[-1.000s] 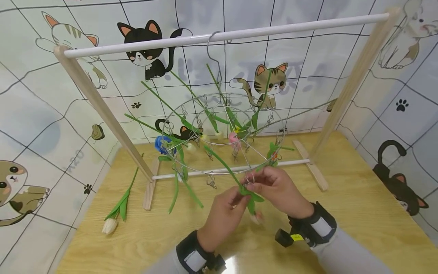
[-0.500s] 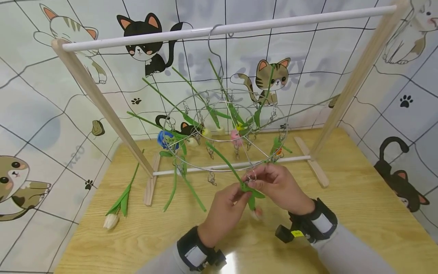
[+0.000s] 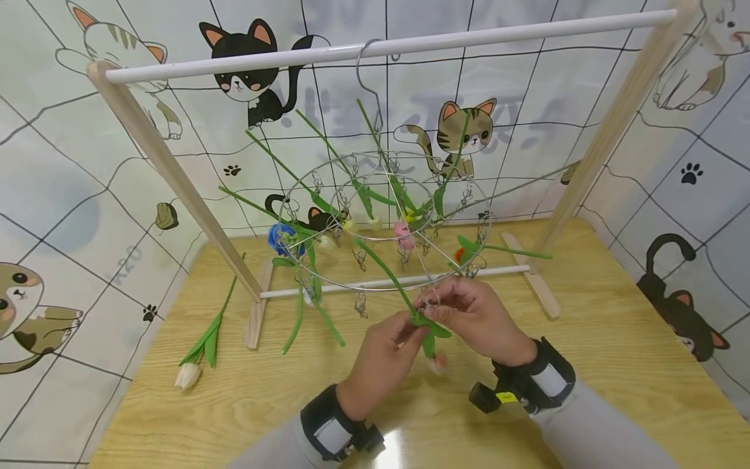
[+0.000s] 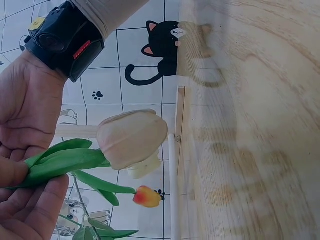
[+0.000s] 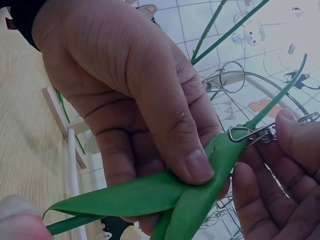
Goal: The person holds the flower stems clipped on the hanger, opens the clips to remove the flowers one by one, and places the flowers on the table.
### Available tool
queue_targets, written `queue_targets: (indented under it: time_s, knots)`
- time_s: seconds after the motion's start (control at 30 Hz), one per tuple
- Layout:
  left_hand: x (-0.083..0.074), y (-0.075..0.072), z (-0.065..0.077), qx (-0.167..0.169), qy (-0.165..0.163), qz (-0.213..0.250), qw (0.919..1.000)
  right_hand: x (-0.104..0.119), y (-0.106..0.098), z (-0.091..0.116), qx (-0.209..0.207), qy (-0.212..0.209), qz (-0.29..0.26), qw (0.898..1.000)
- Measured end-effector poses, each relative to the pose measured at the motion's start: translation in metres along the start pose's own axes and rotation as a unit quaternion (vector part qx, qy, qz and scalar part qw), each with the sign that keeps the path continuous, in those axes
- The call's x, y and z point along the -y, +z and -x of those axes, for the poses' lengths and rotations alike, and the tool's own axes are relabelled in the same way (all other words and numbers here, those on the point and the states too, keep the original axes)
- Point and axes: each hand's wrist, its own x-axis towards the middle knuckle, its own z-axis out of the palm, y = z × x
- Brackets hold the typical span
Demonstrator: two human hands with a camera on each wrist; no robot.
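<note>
Compared with half a second earlier: noted orange flower (image 4: 148, 197) swung round under the wire hanger (image 3: 375, 288), with stem now reaching out past the rack's right leg. Saw little change in either hand.

With left hand (image 3: 383, 355): pinching pale pink flower (image 4: 132, 140) at the leaves, between thumb and fingers; with bloom hanging below the fingers and stem slanting up toward the hanger. With right hand (image 3: 483, 322): grasping a wire clip (image 5: 267, 135) just beside, at the near edge of the hanger, with clip loop against the stem at the leaf base. Cannot tell whether fully closed on it.

Recorded at left on the wood-grain table (image 3: 234, 423): white flower (image 3: 206, 345), lying loose. Above: rack with white bar (image 3: 263, 62), bearing the hanger by its hook. Behind: tiled-pattern wall (image 3: 539, 85) with cartoon cats.
</note>
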Motion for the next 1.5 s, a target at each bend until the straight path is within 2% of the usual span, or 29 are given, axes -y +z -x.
queue_targets:
  time_s: [0.27, 0.47, 0.6, 0.83, 0.97, 1.23, 1.37, 1.5]
  knots:
    - [0.002, -0.001, 0.002, 0.006, 0.007, 0.000, 1.0000, 0.001, 0.003, 0.002, -0.001, -0.009, -0.003, 1.000]
    - [0.002, -0.005, 0.008, 0.006, -0.023, -0.014, 0.9996, 0.002, 0.005, 0.002, -0.002, -0.021, -0.001, 1.000]
    - [0.002, -0.011, 0.014, 0.002, -0.025, -0.015, 0.9996, 0.004, 0.004, 0.001, -0.001, -0.009, 0.013, 1.000]
    - [0.003, -0.015, 0.014, -0.008, 0.012, -0.007, 0.9999, 0.008, 0.004, 0.002, -0.024, 0.052, 0.065, 0.996]
    - [0.002, -0.016, 0.012, -0.009, 0.042, -0.037, 0.9984, 0.009, 0.004, 0.002, -0.035, 0.060, 0.076, 0.995]
    - [-0.006, -0.019, 0.012, -0.023, 0.089, -0.107, 0.9900, 0.009, 0.003, 0.000, -0.036, 0.070, 0.077, 0.994]
    - [-0.013, -0.022, 0.015, -0.031, 0.126, -0.105, 0.9860, 0.009, 0.002, -0.001, -0.038, 0.070, 0.083, 0.993]
    - [-0.024, -0.030, 0.020, -0.030, 0.180, -0.099, 0.9782, 0.009, 0.002, -0.002, -0.038, 0.076, 0.088, 0.993]
